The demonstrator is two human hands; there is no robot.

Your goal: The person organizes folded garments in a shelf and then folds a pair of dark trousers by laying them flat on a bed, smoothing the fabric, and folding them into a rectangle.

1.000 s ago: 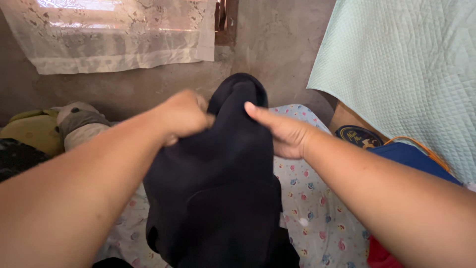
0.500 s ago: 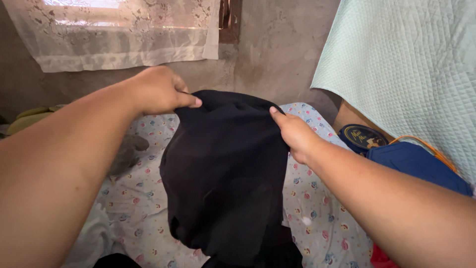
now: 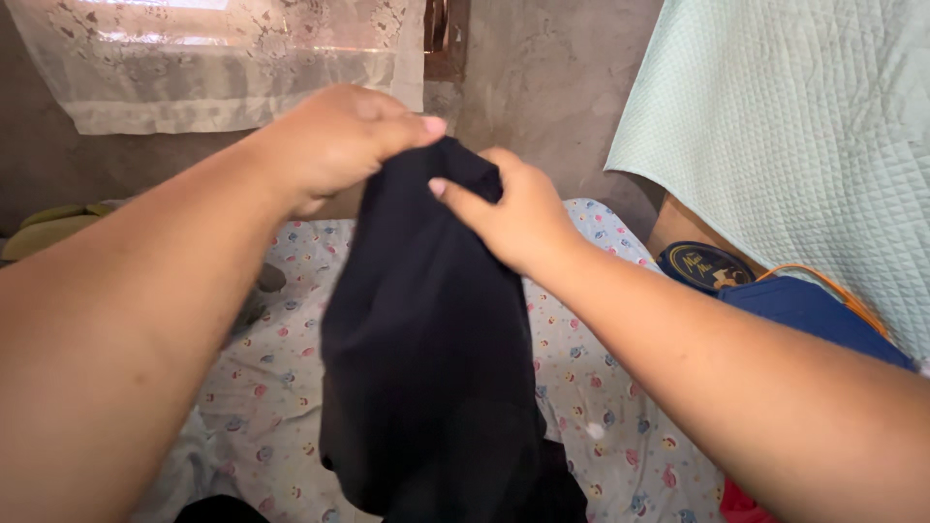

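Centrally, a black garment (image 3: 426,339) is held up in the air, above a bed sheet (image 3: 601,387) printed with small coloured figures. It hangs down in a long narrow fold, its lower end reaching the near edge of the view. Its top edge is gathered between the two hands, which are brought close together. The left hand (image 3: 334,140) is closed over the upper left corner of the cloth, the thumb pressed against the fingers with the fabric pinched between them. The right hand (image 3: 513,213) is set just beside it, on the right of the top edge, and the cloth is gripped between its thumb and curled fingers.

To the right, a pale green quilted cover (image 3: 794,126) is hung down over the far right corner. Below it, a round dark tin (image 3: 702,266) is seen near a blue cloth item (image 3: 814,315) with an orange cord. On the far wall, a lace curtain (image 3: 223,58) is hung across a window. At the far left, a yellow-green cushion (image 3: 44,232) is partly seen.
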